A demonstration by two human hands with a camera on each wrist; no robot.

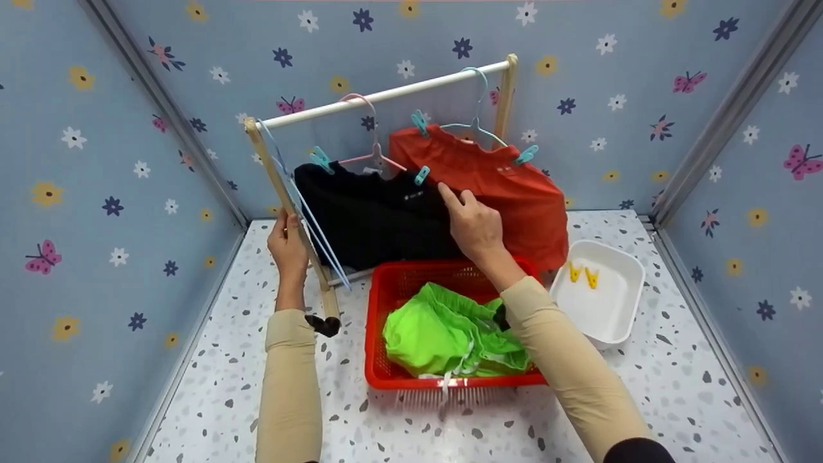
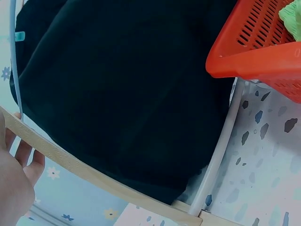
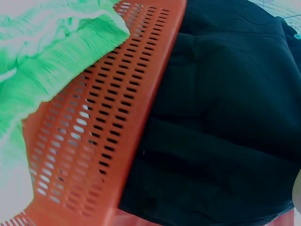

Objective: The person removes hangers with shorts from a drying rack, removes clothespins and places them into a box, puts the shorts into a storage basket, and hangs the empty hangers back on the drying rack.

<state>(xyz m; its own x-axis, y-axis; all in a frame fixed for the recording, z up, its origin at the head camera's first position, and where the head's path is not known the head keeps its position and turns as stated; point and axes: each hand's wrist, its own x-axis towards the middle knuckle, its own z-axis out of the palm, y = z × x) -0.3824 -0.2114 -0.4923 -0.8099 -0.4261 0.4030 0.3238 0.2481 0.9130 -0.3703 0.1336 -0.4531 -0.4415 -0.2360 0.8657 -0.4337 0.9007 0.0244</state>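
Note:
A black garment [image 1: 379, 222] hangs from a pink hanger [image 1: 377, 154], with teal clothespins [image 1: 422, 175] at its top edge. My left hand [image 1: 287, 244] grips the near wooden post [image 2: 70, 162] of the clothes rack, fingers around it. At the right edge of the black garment is my right hand [image 1: 476, 225], index finger extended against the cloth; its thumb and other fingertips are hidden. An orange-red garment [image 1: 514, 199] hangs behind on a light blue hanger [image 1: 476, 122], also with teal clothespins. A bare blue hanger [image 1: 312, 215] hangs beside the left post.
A red basket [image 1: 379, 384] below the rack holds bright green drawstring shorts [image 1: 431, 337]. To its right, a white tray [image 1: 604, 321] contains two yellow clothespins [image 1: 591, 278]. The white rail [image 1: 424, 87] spans the rack's top. Patterned walls enclose the speckled table [image 1: 225, 386].

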